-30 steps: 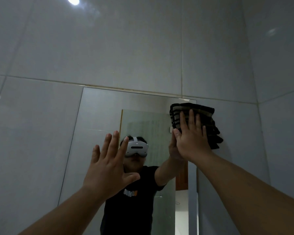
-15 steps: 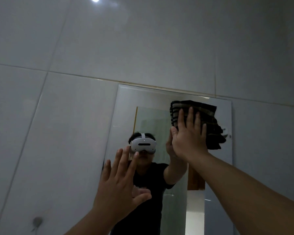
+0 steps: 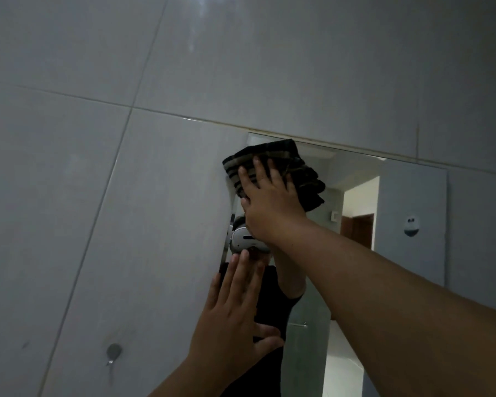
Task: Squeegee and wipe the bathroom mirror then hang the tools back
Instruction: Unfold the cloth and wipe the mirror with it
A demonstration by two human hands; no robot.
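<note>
The right hand [image 3: 269, 204] presses a folded dark striped cloth [image 3: 308, 181] flat against the top left corner of the bathroom mirror [image 3: 407, 196]; its grip is wide, fingers straight and spread over the cloth, not curled round it. Lower down, the left hand [image 3: 232, 325] is raised at the mirror's left edge, grip wide and holding nothing; whether it touches the glass is unclear. A metal hook [image 3: 113, 352] sits on the tiled wall [image 3: 98, 196], well left of the mirror.

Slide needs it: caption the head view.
Right hand presses a dark cloth on the mirror near its top; left hand open below.
</note>
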